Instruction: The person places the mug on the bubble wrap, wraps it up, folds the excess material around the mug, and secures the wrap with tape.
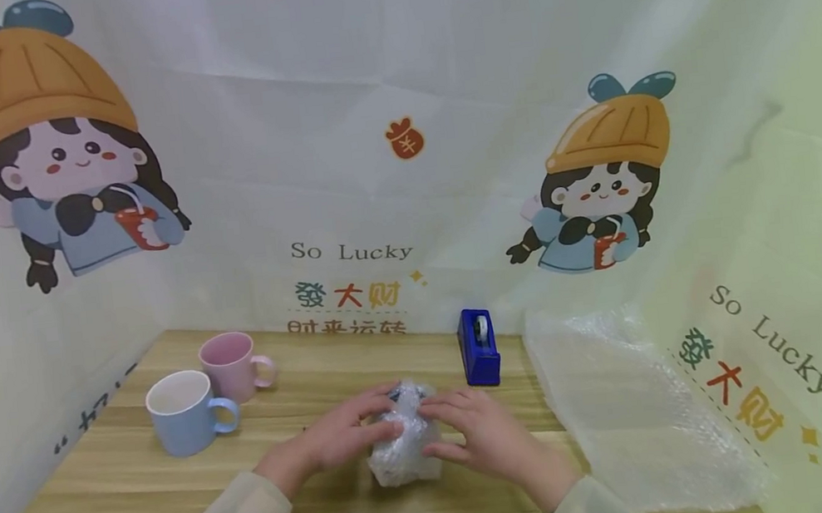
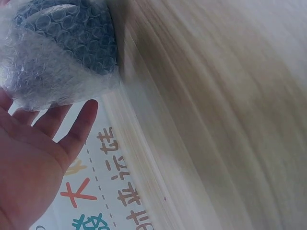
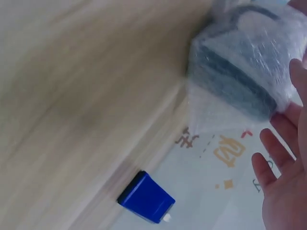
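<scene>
On the table in front of me stands a bundle of bubble wrap (image 1: 405,458) around a dark grey-blue object, perhaps a mug; the layers blur its shape. My left hand (image 1: 339,431) lies against its left side and top, the fingers extended. From the right, my right hand (image 1: 493,436) reaches to the bundle with loosely bent, spread fingers. The left wrist view shows bubbles over the blue-grey surface of the bundle (image 2: 57,57), with the fingers beside it. In the right wrist view, several fingers stand apart from the wrapped object (image 3: 235,76), while others are close against it.
A light blue mug (image 1: 181,418) and a pink mug (image 1: 229,367) stand at the left of the wooden table (image 1: 318,375). Behind the right hand is a blue tape dispenser (image 1: 480,358). A sheet of bubble wrap (image 1: 638,416) lies at the right. Printed cloth (image 1: 342,172) hangs around the table.
</scene>
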Motion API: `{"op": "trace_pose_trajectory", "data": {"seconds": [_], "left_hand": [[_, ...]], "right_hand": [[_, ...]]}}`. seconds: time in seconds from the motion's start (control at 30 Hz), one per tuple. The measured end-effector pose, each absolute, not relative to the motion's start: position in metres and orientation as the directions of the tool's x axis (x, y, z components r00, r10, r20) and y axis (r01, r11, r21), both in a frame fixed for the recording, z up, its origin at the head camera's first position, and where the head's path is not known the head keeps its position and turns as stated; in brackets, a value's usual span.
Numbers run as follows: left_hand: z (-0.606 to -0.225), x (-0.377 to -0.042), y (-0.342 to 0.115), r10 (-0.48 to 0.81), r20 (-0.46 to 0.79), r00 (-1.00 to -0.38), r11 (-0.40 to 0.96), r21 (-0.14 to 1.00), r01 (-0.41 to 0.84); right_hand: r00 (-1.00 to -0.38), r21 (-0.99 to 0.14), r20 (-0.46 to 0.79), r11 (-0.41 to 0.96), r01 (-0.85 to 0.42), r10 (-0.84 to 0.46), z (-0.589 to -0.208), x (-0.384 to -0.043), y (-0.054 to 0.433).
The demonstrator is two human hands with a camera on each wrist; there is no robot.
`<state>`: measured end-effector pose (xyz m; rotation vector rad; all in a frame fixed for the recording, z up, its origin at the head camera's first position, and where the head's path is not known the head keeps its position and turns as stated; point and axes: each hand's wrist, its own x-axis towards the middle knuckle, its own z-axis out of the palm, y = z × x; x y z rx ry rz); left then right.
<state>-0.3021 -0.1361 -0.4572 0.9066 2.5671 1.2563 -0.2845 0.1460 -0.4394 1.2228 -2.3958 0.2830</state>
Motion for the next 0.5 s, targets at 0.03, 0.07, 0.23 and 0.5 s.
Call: {"op": "trace_pose_trajectory", "data": {"seconds": [0.03, 0.07, 0.23, 0.5], "left_hand": [[-0.457, -0.302, -0.136, 0.578, 0.129, -0.806, 0.465, 0.76, 0.455], [-0.458, -0.303, -0.136, 0.581, 0.127, -0.804, 0.462, 0.761, 0.455], [-0.458, -0.304, -0.136, 0.568, 0.1, -0.817, 0.445, 0.798, 0.407], [-0.456, -0.308, -0.137, 0.586, 0.114, -0.802, 0.45, 0.778, 0.439]], "right_hand": [[-0.516, 0.017, 0.466, 0.59, -0.807, -0.719, -0.442, -0.284, 0.146], [-0.516, 0.019, 0.472, 0.593, -0.805, -0.715, -0.443, -0.284, 0.145], [-0.537, 0.032, 0.469, 0.621, -0.783, -0.701, -0.446, -0.285, 0.138], [-0.647, -0.101, 0.358, 0.66, -0.744, -0.674, -0.442, -0.286, 0.132]]}}
